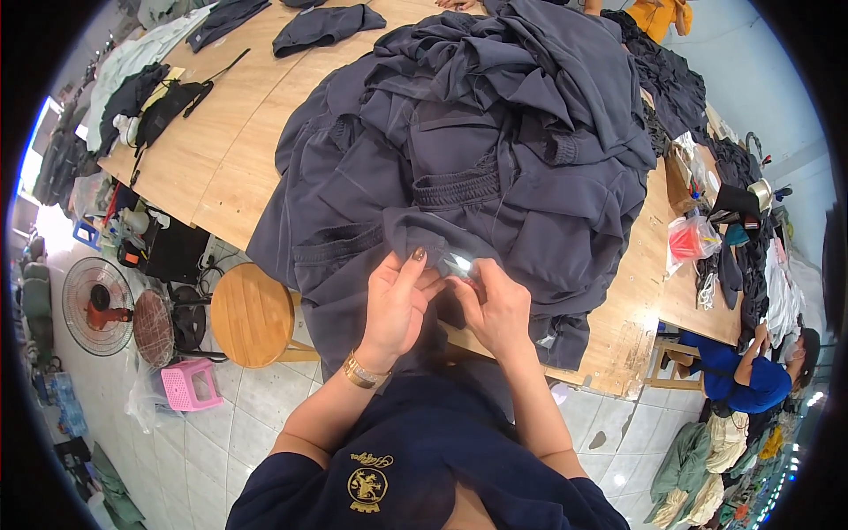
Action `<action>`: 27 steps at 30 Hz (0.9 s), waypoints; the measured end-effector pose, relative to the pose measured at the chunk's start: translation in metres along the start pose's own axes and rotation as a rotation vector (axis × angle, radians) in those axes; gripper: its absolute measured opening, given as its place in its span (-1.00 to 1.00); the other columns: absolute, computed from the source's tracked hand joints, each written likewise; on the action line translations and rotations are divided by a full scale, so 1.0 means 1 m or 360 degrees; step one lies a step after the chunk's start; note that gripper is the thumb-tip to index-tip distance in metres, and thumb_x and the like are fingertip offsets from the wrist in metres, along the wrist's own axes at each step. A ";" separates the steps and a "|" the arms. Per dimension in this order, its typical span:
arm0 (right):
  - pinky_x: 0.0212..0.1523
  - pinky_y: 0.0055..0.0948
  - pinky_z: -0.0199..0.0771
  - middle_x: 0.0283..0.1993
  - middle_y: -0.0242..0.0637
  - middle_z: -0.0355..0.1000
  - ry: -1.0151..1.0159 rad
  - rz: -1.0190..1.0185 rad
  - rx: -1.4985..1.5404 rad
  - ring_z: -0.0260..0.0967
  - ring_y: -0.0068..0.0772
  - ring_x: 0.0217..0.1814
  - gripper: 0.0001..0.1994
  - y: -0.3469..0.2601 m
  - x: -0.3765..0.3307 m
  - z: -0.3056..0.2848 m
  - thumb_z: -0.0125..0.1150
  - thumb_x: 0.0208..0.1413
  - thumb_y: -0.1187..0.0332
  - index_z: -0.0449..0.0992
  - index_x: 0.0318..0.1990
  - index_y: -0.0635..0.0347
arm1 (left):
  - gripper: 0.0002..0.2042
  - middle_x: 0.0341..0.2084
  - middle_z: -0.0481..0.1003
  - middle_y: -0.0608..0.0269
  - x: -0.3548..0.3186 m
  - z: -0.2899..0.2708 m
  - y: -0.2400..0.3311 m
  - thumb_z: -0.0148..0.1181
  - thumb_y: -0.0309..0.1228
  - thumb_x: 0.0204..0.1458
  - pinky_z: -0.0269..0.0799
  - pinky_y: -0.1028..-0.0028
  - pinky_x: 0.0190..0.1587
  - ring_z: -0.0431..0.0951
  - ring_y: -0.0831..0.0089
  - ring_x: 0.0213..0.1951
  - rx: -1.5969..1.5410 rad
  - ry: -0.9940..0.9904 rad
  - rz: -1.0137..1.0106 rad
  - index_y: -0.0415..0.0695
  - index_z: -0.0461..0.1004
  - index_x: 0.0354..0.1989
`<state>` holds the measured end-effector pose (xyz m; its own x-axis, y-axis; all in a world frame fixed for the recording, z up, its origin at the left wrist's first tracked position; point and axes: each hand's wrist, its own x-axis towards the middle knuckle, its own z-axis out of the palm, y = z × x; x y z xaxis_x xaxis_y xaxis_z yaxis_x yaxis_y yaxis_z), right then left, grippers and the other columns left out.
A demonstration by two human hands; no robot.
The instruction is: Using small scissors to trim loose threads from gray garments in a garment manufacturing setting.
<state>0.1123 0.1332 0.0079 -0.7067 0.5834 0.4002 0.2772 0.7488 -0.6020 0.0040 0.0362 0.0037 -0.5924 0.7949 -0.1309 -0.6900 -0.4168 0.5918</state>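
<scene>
Both hands meet at near edge of dark cloth pile (495, 168).

Left hand (399, 305): fingers bent together, thumb up, pinching cloth fold.

Right hand (500, 309): fingers pinched on small shiny bit (459, 262) right at fingertips.

Fold lies just past fingers, running left to right.

Pile spreads far over table (221, 159).

Stool (252, 314) off to left.
</scene>
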 end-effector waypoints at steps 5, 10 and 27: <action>-0.57 -0.37 0.33 -0.50 -0.25 0.40 0.0007 -0.0038 -0.0039 0.41 -0.24 -0.53 -0.71 0.000 0.001 -0.001 0.25 0.03 0.17 0.37 -0.37 0.21 | -0.83 -0.18 0.51 0.14 -0.001 0.003 -0.002 -0.09 -0.42 0.22 0.44 0.34 -0.02 0.53 0.37 -0.12 0.0097 0.0012 0.0045 -0.20 0.39 -0.12; -0.57 -0.35 0.33 -0.49 -0.23 0.42 -0.0002 -0.0080 -0.0084 0.41 -0.20 -0.53 -0.70 0.000 0.004 -0.004 0.26 0.02 0.16 0.37 -0.39 0.21 | -0.83 -0.17 0.51 0.15 -0.002 -0.002 -0.007 -0.09 -0.43 0.22 0.44 0.34 -0.02 0.54 0.38 -0.12 0.0180 -0.0039 0.0094 -0.20 0.38 -0.11; -0.55 -0.36 0.35 -0.55 -0.21 0.41 0.0078 0.0163 0.0288 0.41 -0.19 -0.57 -0.72 -0.005 0.005 0.002 0.22 0.07 0.20 0.37 -0.26 0.23 | -0.81 -0.19 0.52 0.14 0.001 0.003 0.005 -0.09 -0.40 0.22 0.44 0.32 -0.03 0.53 0.38 -0.13 0.0107 0.0013 0.0036 -0.20 0.40 -0.12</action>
<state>0.1054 0.1314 0.0117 -0.6470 0.6716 0.3610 0.2215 0.6186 -0.7539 0.0013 0.0360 0.0095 -0.6114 0.7817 -0.1231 -0.6469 -0.4041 0.6466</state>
